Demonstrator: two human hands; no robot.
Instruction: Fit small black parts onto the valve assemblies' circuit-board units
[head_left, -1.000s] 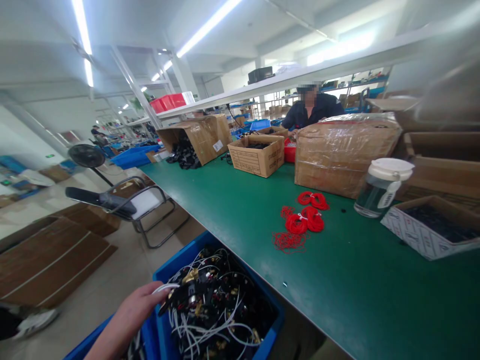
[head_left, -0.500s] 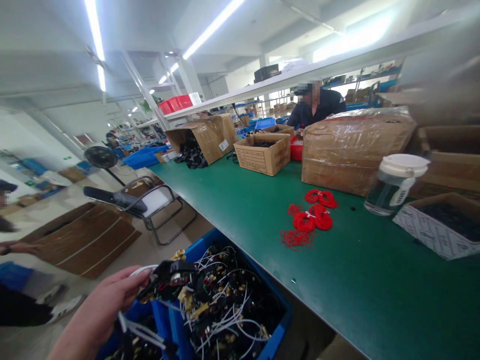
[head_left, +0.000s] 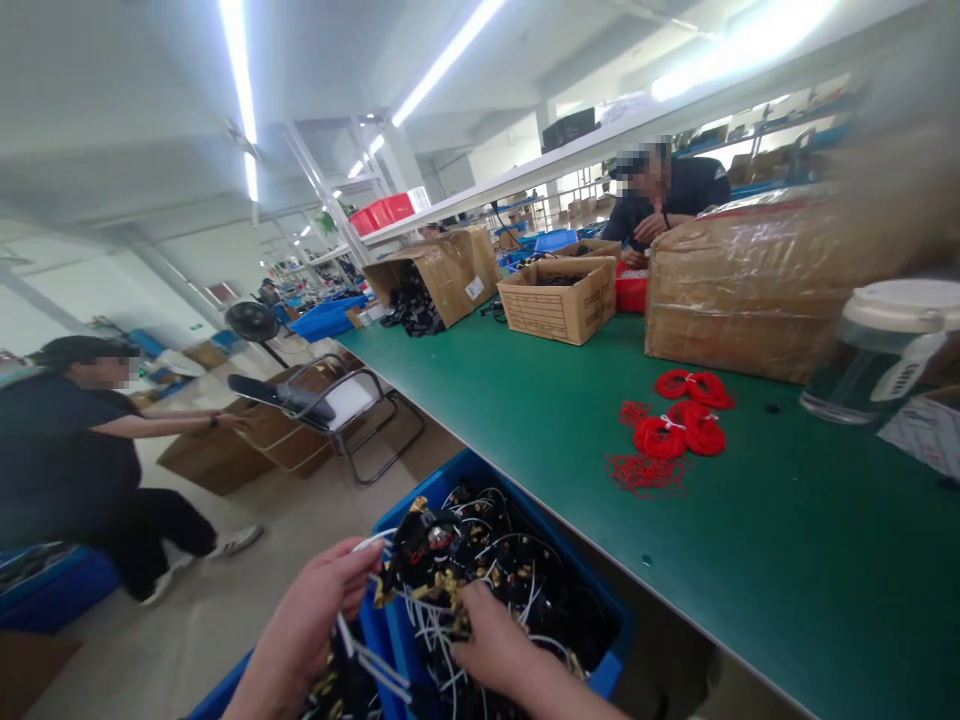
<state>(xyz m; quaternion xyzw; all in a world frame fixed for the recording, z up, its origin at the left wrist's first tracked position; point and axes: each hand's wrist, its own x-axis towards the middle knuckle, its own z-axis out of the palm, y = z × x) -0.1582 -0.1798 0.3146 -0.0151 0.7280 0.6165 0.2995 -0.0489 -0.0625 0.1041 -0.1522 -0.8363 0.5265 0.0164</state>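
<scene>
One green bench (head_left: 757, 560) stood beside one blue bin (head_left: 611, 675) of parts (head_left: 525, 560); left hand (head_left: 326, 595) and right hand (head_left: 499, 640) flanked one black-and-brass assembly (head_left: 424, 545) above the bin; white tubing (head_left: 375, 542) was pinched in the left; brass fittings (head_left: 450, 585) met the right, its grip unclear to me.

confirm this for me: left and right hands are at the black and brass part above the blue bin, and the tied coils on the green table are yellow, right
Not quite: the tied coils on the green table are red, not yellow, as the head view shows. The left hand and right hand are indeed at the black and brass part above the blue bin.
</scene>
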